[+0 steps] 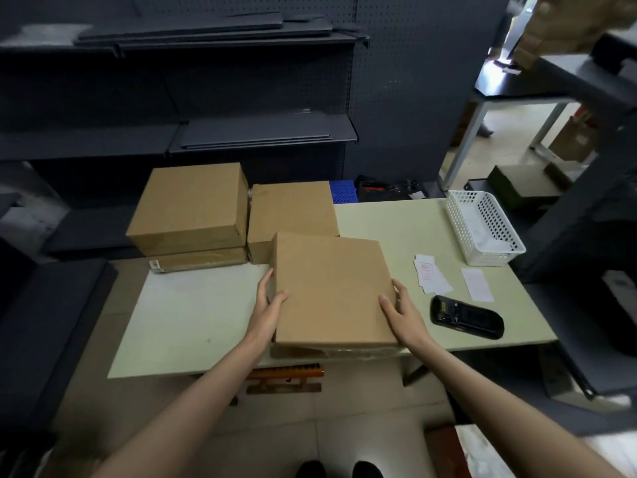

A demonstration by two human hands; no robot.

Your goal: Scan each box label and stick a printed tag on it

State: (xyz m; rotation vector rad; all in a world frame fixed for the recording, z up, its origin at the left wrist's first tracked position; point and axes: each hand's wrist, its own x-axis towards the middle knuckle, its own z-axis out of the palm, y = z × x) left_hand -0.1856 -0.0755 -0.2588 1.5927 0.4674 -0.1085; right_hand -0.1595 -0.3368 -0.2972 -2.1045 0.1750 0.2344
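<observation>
Dark metal shelving (213,132) backs a pale green table (406,232); tiled floor below. Cardboard box (331,288) sits at the near table edge, directly ahead of me, long axis running away from me, plain top face up. No label visible on the faces I can see, so judged: it must be turned before scanning.

Left hand (267,305) lies against the box's left side, fingers fairly straight along the wall, thumb hooked over the top edge. Right hand (401,310) mirrors it at the right near corner, thumb on top, fingers down the side. Both press and clasp the box between them; neither holds anything else.

Handheld scanner (467,317) lies on the table just right of the box, nearer the right hand. Printed tags (431,276) lie beyond it, near a white basket (482,229). Stacked boxes (193,208) wait at the far left.

Forearms extend forward, roughly symmetric, wrists level with the box top.
</observation>
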